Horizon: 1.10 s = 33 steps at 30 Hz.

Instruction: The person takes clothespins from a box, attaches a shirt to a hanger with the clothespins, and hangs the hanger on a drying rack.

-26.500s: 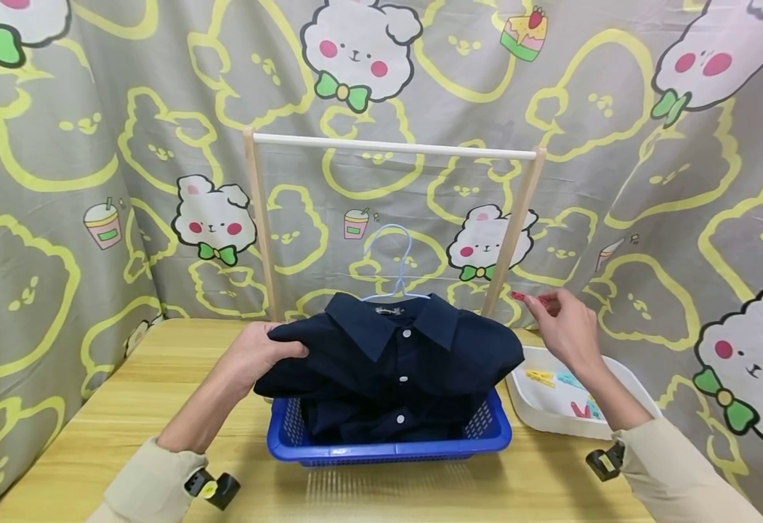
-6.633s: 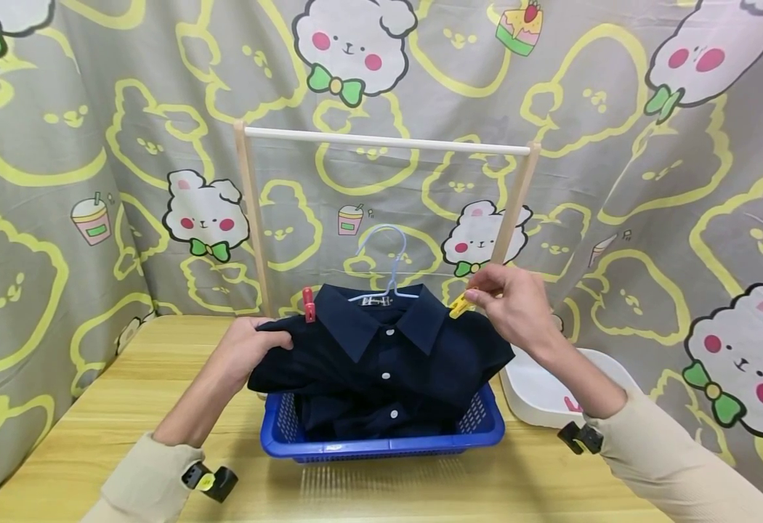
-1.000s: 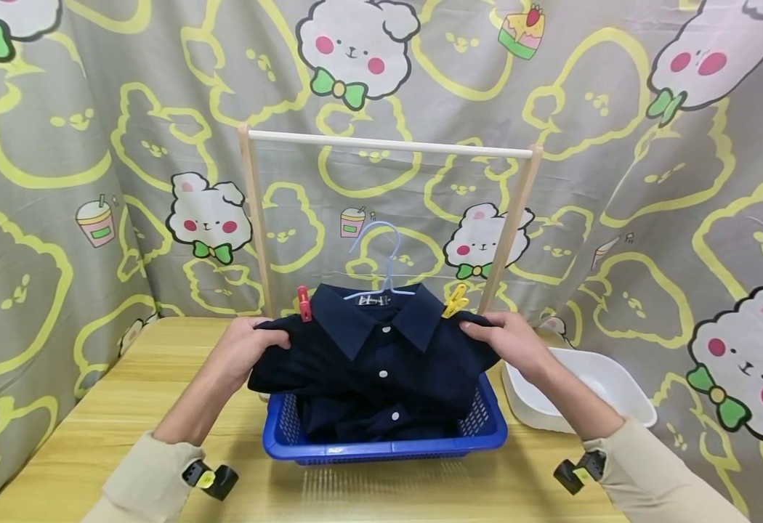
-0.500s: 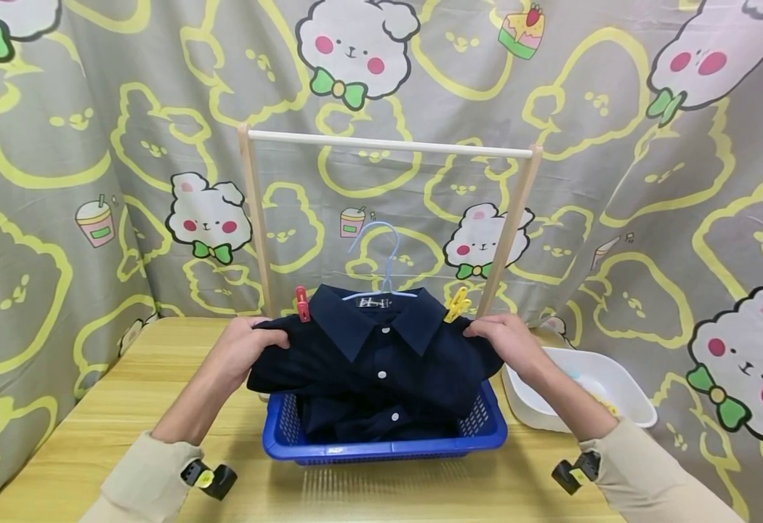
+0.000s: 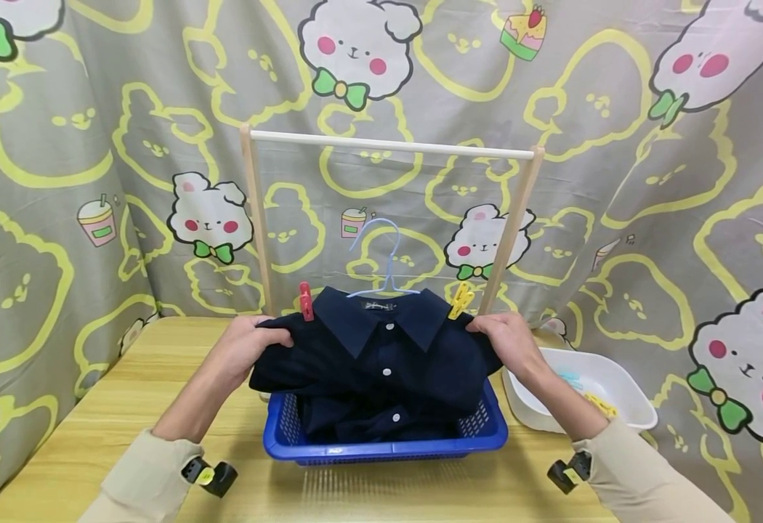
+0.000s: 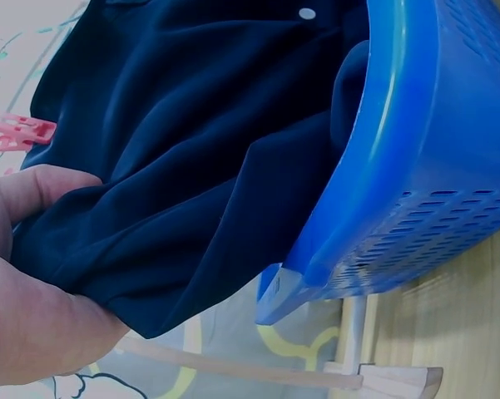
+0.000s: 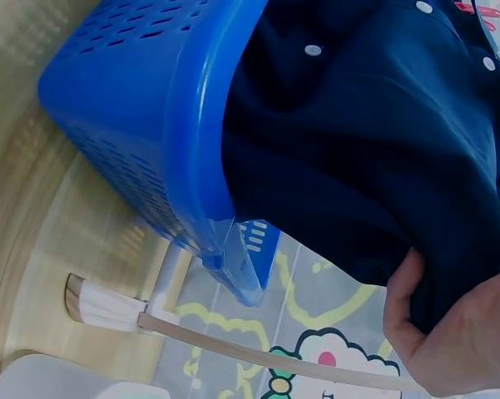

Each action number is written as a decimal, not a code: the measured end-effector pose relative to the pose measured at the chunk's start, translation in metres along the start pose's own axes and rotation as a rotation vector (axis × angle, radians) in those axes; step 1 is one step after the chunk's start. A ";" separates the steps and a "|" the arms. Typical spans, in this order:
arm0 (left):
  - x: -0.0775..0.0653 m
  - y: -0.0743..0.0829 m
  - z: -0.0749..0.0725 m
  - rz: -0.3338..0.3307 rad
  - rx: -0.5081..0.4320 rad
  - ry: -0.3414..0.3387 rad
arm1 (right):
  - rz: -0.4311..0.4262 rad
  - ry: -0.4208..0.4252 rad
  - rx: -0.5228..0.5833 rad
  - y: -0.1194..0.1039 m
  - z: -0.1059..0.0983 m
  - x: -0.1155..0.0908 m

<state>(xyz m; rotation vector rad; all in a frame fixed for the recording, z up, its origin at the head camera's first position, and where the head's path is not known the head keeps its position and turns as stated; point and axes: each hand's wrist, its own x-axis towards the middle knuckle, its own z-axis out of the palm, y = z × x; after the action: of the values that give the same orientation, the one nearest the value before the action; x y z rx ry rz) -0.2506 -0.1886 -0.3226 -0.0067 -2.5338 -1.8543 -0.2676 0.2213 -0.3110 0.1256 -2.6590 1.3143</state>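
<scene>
A dark navy shirt (image 5: pixel 414 370) with white buttons sits on a light blue hanger (image 5: pixel 392 250), its lower part inside a blue basket (image 5: pixel 388 450). My left hand (image 5: pixel 240 352) grips the shirt at the shoulder on the left, thumb on top of the cloth. On the opposite shoulder, my right hand (image 5: pixel 509 341) pinches the fabric; the right wrist view shows fingers curled around it. A red clothespin (image 5: pixel 306 301) is clipped beside the collar on the left. Its yellow counterpart, a clothespin (image 5: pixel 461 300), is clipped on the right, close to my right hand.
Behind the basket stands a wooden rack with a white rail (image 5: pixel 391 145). To the right lies a white tray (image 5: pixel 639 407) holding yellow clothespins (image 5: pixel 600 404) and light blue clothespins (image 5: pixel 570 378). A patterned curtain (image 5: pixel 381 174) surrounds the wooden table (image 5: pixel 126 407).
Since the oldest frame, red and yellow clothespins have been clipped onto the shirt's shoulders. My right hand let go of the yellow clothespin and took hold of the cloth. Lately the shirt shifts only slightly.
</scene>
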 end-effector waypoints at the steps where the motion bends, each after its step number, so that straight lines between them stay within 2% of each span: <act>1: 0.000 0.000 0.000 -0.002 -0.002 -0.002 | 0.001 0.004 0.003 0.000 0.000 0.000; 15: -0.002 0.000 0.001 -0.009 -0.062 -0.041 | 0.017 0.024 0.021 0.000 0.001 -0.001; 27: -0.003 -0.001 -0.003 0.015 -0.055 -0.042 | -0.008 0.055 0.002 -0.007 0.000 -0.002; 33: -0.002 -0.002 -0.005 0.021 -0.061 -0.022 | 0.000 0.071 0.019 -0.008 -0.002 -0.002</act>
<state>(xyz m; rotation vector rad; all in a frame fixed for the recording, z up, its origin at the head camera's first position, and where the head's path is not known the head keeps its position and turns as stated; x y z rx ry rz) -0.2482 -0.1938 -0.3234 -0.0544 -2.4802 -1.9333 -0.2647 0.2183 -0.3043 0.0794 -2.5884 1.3190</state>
